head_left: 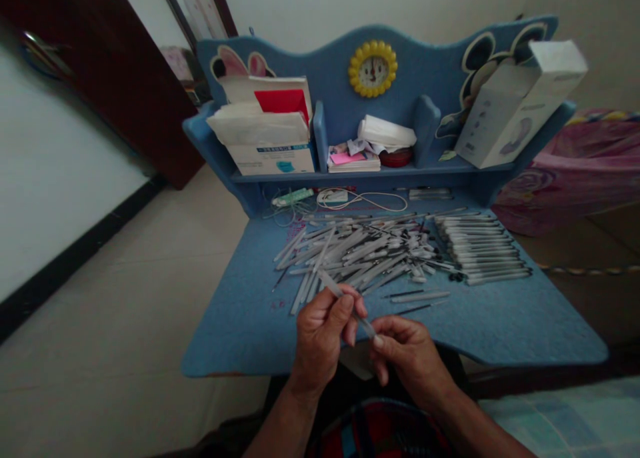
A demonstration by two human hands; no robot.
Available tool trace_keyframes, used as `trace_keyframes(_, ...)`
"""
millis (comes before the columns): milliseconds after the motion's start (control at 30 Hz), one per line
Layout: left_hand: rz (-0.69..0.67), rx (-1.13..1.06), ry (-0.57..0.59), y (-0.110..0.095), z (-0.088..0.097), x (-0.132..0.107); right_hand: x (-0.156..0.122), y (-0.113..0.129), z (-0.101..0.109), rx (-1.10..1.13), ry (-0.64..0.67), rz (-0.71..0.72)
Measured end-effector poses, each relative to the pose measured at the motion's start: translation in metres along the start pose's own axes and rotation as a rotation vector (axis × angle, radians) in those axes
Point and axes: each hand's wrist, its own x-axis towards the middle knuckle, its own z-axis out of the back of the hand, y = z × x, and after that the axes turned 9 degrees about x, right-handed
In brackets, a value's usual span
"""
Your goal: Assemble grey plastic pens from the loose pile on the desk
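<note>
A translucent white pen barrel [330, 283] slants between my hands, just in front of the desk's near edge. My left hand [325, 325] is closed around its middle, the thumb pressed along it. At its lower end, the fingertips of my right hand [407, 351] pinch the tube; whether they also hold a small part there is hidden. Beyond my hands lies a loose heap of pen parts [365, 245], mostly clear barrels with dark refills and small tips. Closer on the right rest a separate barrel [420, 297] and a thin dark refill [414, 309].
Neat rows of pens [487, 248] lie on the right of the blue desk [225, 325]. Small black caps [456, 277] sit beside them. Behind the heap is a white cable [380, 195]. The shelf carries a mask box [273, 159], papers and a tilted white carton [515, 111].
</note>
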Motion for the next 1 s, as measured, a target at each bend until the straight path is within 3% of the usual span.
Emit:
trace_keyframes(533,0.097,-0.139,-0.113,-0.006,-0.014,-0.002,0.0,-0.003,-0.01,0.079,-0.012,0.077)
trace_keyframes(667,0.085,-0.139,-0.143,-0.006,-0.013,-0.002,0.003,-0.005,-0.01,0.116,0.04,0.044)
trace_keyframes(833,0.018,-0.088,-0.161,-0.007,-0.009,-0.005,0.004,-0.01,-0.01,0.157,0.195,-0.069)
trace_keyframes(1000,-0.005,-0.048,-0.119,-0.01,-0.01,-0.01,0.003,-0.013,-0.009,0.186,0.146,-0.063)
